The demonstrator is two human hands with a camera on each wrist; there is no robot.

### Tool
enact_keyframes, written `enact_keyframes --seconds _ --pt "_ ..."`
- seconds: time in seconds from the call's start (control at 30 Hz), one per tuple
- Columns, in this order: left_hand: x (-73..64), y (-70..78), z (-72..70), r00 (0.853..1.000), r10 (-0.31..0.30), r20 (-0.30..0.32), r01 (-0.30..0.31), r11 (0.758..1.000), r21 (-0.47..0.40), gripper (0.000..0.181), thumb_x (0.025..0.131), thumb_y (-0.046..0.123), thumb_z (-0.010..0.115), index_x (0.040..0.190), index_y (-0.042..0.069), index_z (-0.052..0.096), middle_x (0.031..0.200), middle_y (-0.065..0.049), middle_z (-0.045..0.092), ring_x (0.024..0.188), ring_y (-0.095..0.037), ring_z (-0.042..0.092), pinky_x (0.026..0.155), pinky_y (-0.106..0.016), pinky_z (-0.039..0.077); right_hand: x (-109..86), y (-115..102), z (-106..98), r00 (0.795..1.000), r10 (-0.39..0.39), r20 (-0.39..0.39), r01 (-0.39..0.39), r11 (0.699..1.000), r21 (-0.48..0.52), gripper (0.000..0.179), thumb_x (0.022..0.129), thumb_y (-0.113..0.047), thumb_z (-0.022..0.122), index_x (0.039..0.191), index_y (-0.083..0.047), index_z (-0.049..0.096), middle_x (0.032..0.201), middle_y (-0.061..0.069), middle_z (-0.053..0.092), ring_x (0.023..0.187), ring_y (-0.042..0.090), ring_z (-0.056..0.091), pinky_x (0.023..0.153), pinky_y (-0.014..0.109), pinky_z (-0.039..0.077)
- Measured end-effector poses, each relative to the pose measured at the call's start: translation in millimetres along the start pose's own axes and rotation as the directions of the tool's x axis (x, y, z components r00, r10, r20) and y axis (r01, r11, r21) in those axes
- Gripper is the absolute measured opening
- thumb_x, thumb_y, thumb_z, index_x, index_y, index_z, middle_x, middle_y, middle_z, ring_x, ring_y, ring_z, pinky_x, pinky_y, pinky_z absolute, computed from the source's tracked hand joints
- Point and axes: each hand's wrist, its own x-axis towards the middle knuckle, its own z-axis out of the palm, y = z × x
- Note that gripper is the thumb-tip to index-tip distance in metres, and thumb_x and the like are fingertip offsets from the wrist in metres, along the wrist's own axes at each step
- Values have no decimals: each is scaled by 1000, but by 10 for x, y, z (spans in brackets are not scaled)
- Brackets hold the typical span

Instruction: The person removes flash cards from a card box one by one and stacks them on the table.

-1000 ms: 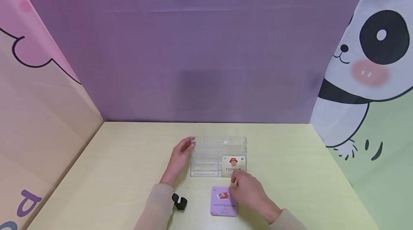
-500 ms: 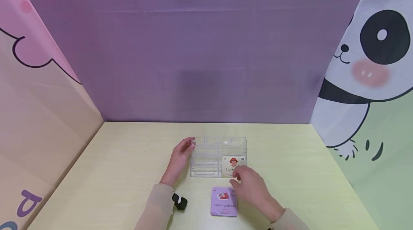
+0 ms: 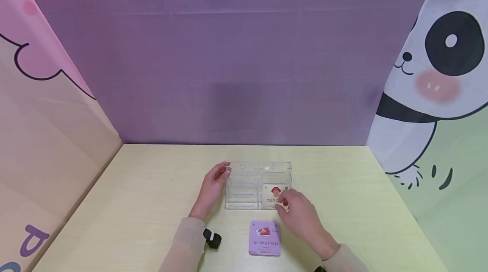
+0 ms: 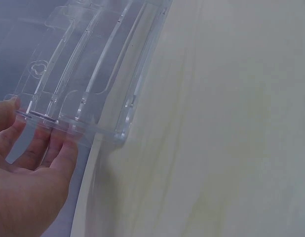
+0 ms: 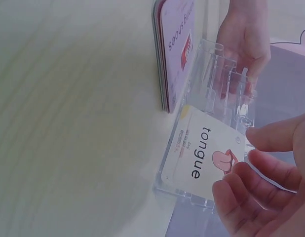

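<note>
A clear plastic card rack [image 3: 242,183] with two columns of tiered slots stands on the table. My left hand [image 3: 209,189] grips its left edge, thumb on one side and fingers on the other, as the left wrist view also shows. A white card [image 5: 202,158] reading "tongue", with a picture of a mouth, sits in the front right slot. In front of that card hovers my right hand [image 3: 303,217], fingers bent and thumb apart, with nothing held between them. Nearer me lies a stack of cards [image 3: 264,238], its purple top one reading "running shoes".
A small black device [image 3: 213,240] is at the left sleeve. The pale wooden table [image 3: 152,187] is bounded by a purple back wall [image 3: 244,73] and printed side panels, the right one with a panda [image 3: 434,85].
My right hand has moved slightly up and right, away from the purple stack and over the lower right of the tongue card. The left hand and the rack stay put.
</note>
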Motion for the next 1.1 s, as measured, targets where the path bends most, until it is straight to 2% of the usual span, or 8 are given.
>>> enact_keyframes --seconds 0.47,0.87,1.1 --pt "-1 -13 5 1000 -2 -2 2 1000 1 37 105 15 58 142 11 58 131 -13 61 127 -28 52 112 -46 37 53 51 -54 997 -15 -73 18 999 39 15 85 -10 81 90 -11 66 86 0 62 76 13 56 65 32 50" --pt "-9 13 2 1000 7 3 -7 1000 -10 39 105 13 57 143 8 56 133 -13 62 129 -28 52 113 -45 37 128 108 -74 992 -13 -126 17 1000 26 16 85 -11 81 92 -8 67 89 2 63 76 16 54 63 32 49" --pt "0 -1 0 1000 4 7 -3 1000 -15 39 105 16 57 143 9 56 134 -13 61 130 -28 52 114 -45 36 160 147 -81 988 -35 -149 38 999 17 17 85 -8 80 96 -5 68 92 5 63 85 22 59 66 36 53"
